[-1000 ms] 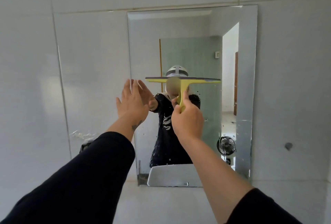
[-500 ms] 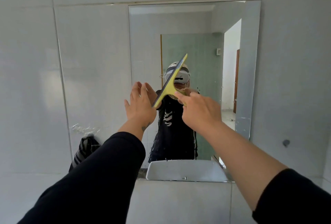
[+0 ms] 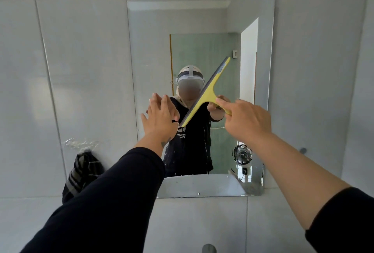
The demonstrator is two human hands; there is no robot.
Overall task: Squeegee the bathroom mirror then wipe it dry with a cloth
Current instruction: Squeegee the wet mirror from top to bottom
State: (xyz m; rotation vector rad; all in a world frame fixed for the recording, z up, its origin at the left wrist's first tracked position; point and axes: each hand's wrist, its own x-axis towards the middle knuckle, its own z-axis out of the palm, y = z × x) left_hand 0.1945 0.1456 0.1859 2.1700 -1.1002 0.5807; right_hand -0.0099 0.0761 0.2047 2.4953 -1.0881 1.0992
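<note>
The right hand [image 3: 245, 123] grips the handle of the yellow squeegee [image 3: 206, 93], its blade tilted diagonally against the middle of the wall-mounted mirror [image 3: 182, 20], probably to steer water off to one side; the left hand [image 3: 160, 118] rests flat and empty, fingers spread, at the glass's left edge, apparently as a brace. A dark striped cloth [image 3: 81, 171] hangs on the tiled wall [image 3: 81, 60] left of the mirror, untouched, so drying is judged not yet begun

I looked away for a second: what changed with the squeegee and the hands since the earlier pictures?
The right hand turned the yellow squeegee from level blade to a steep diagonal, right end up, and carried it rightward across the mirror. Unchanged: its grip on the handle, and the left hand open, flat near the mirror's left side.
</note>
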